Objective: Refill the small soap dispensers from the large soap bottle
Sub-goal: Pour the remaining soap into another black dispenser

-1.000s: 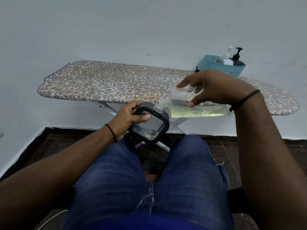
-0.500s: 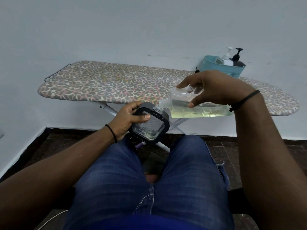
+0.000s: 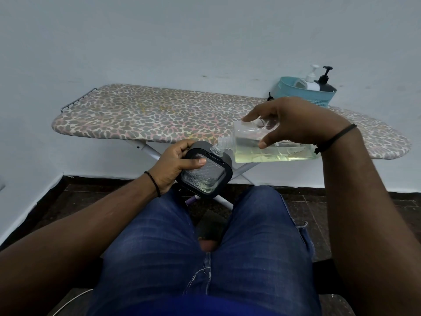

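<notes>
The ironing board [image 3: 159, 115] stands against the pale wall, its spotted cover running from the wire rest at the left end to the rounded right end; the person's legs in blue jeans [image 3: 205, 258] fill the lower middle of the view, in front of the board's near edge. A teal basket [image 3: 319, 96] sits at the board's far right corner against the wall; in it stand a white pump bottle [image 3: 307, 84] and, just beside it to the right, a black pump bottle [image 3: 324, 85]. The large soap bottle [image 3: 273, 149], clear and capless, lies nearly level in the air before the board's near edge, pale yellow liquid pooled along its lower side, its threaded neck pointing left and slightly down; the right hand [image 3: 293, 124] grips it from above, thumb curled on the near face and fingers over the far side. The small soap dispenser [image 3: 205, 171], a squarish black-framed body with a clear textured window, is tilted below that neck and above the left thigh; the bottle's mouth meets its top opening; a little yellowish liquid shows in its lowest corner. The left hand [image 3: 173, 165] holds the dispenser, thumb pressed on the window and fingers wrapped behind.
</notes>
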